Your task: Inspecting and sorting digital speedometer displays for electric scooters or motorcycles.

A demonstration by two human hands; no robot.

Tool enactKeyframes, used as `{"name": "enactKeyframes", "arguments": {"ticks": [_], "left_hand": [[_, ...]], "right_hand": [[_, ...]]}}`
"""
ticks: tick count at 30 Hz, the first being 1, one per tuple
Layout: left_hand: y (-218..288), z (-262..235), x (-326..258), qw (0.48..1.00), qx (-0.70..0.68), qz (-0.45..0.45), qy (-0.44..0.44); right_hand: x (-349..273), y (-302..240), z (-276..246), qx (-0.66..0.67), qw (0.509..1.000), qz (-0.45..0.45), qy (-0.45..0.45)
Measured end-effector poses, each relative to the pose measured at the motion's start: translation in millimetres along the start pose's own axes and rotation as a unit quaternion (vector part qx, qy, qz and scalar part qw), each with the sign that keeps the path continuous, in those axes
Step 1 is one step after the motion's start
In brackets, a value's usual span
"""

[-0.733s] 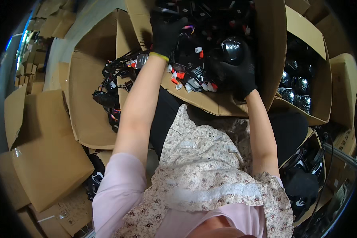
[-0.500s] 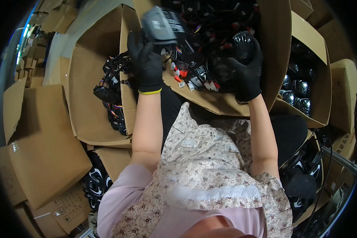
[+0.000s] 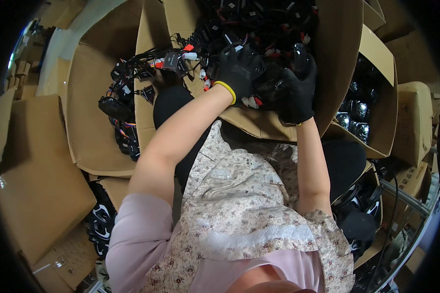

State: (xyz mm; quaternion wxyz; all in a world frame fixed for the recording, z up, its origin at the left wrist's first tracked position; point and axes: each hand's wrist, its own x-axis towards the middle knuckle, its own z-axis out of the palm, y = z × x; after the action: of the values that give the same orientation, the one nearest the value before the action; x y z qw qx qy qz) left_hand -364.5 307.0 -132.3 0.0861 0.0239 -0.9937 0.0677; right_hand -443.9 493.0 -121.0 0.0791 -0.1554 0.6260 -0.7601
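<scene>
Cardboard, plain brown and smooth-faced, forms the big box (image 3: 341, 58) at one o'clock, heaped with black electronic parts and wires. Another carton (image 3: 100, 63) stands at ten o'clock, with a tangle of dark wiring (image 3: 122, 110) against its right wall. Soft printed cloth, creased over my lap, is my apron (image 3: 244, 210) at six o'clock. At two o'clock, my right hand (image 3: 298, 93), in a black glove, has thumb and fingers bent around a glossy black piece (image 3: 300, 56), curved and shiny, above the heap. My left hand (image 3: 242, 71), gloved too, lies back upward over the parts at half past twelve, fingers reaching forward; its fingertips are lost in the dark pile, so I cannot tell what they pinch. Toward eleven o'clock sits a flat rectangular module (image 3: 173, 62), beside a small white plastic connector (image 3: 189, 56).
</scene>
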Motion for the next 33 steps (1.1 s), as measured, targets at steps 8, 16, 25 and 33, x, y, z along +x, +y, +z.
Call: {"name": "enactKeyframes", "arguments": {"ticks": [8,16,25,33], "left_hand": [[-41.4,42.3,28.4,0.994,-0.009,-0.099,-0.045],[-98.8,-29.3,21.4,0.603,-0.789,-0.116,0.034],[-77.8,-54.4,12.3,0.591,-0.806,-0.024,0.038],[-71.5,-51.8,13.5,0.579,-0.813,-0.012,0.061]], "right_hand": [[11.9,-28.1,-21.9,-0.057,0.998,-0.01,-0.039],[13.8,-37.2,9.3,-0.282,0.923,-0.226,-0.13],[30.5,-39.7,69.0,-0.368,0.853,-0.357,-0.092],[37.9,-28.7,84.8,-0.393,0.844,-0.36,-0.066]]}}
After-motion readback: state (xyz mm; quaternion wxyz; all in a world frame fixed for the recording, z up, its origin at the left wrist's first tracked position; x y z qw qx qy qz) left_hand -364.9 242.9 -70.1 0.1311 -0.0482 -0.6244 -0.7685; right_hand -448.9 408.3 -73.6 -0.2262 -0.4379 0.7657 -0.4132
